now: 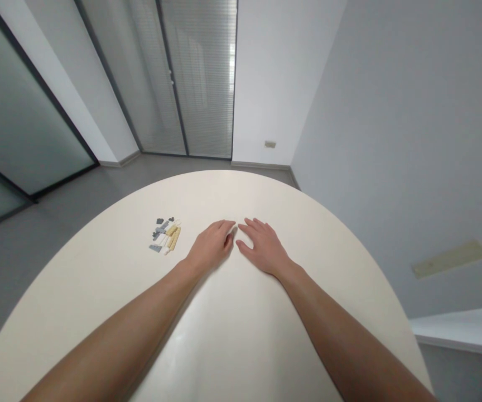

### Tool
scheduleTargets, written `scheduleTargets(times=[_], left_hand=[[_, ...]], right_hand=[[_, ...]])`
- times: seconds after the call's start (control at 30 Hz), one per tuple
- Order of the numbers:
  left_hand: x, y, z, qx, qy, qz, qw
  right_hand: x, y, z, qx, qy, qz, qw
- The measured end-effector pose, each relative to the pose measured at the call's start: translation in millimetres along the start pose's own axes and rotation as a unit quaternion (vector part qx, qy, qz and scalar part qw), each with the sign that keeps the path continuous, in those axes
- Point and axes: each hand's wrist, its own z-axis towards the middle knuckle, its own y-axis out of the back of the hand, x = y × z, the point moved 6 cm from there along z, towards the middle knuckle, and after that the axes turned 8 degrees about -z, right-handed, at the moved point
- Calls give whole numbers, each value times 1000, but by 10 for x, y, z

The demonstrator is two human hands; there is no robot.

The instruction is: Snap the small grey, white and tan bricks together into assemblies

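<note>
Both my hands lie palm down on a round cream table [266, 335], fingertips almost meeting near its middle. My left hand [212, 244] is flat with fingers stretched out and holds nothing. My right hand [263, 245] is also flat, fingers spread a little, empty. Just left of my left hand lies a small cluster of tiny building pieces [165, 235] in grey, white and tan, laid close together on the tabletop. Neither hand touches the pieces.
The table's far edge curves just beyond my fingertips. Behind it are a grey floor, glass partitions with blinds [199, 78] and a white wall [412, 139] close on the right. A white ledge [462, 329] shows at the lower right.
</note>
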Motion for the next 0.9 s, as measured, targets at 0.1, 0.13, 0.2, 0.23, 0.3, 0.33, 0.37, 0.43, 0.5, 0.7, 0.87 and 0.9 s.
scheduleTargets(times=[0.1, 0.13, 0.2, 0.23, 0.3, 0.33, 0.37, 0.43, 0.5, 0.7, 0.87, 0.9], left_hand=[[-3, -3, -1, 1, -1, -2, 1000], [-6, -5, -2, 2, -2, -1, 1000], [-12, -8, -2, 2, -6, 3, 1000], [-14, -10, -2, 1, -7, 5, 1000], [-15, -13, 0, 0, -8, 6, 1000], [-14, -15, 1, 0, -9, 7, 1000], [-12, -17, 2, 0, -9, 7, 1000], [-7, -19, 4, 0, -6, 8, 1000], [-2, -19, 4, 1, -3, 8, 1000], [-6, -9, 4, -1, 3, 8, 1000], [-15, -5, 7, -2, 7, 9, 1000], [-17, -5, 7, -1, 7, 10, 1000]], right_hand=[[-3, -3, 2, 2, 0, 2, 1000], [-3, -3, 3, 2, 1, 2, 1000], [-2, 1, 6, 3, 1, 2, 1000], [-1, 4, 7, 4, 1, 1, 1000], [3, 8, 11, 7, 2, 0, 1000], [4, 9, 12, 8, 2, -1, 1000], [4, 9, 13, 9, 2, -1, 1000], [3, 10, 12, 8, 2, -1, 1000], [1, 10, 9, 7, 1, -1, 1000], [7, 14, 4, 7, 1, 1, 1000], [4, 12, 10, 5, 4, 1, 1000], [1, 9, 11, 4, 4, 2, 1000]])
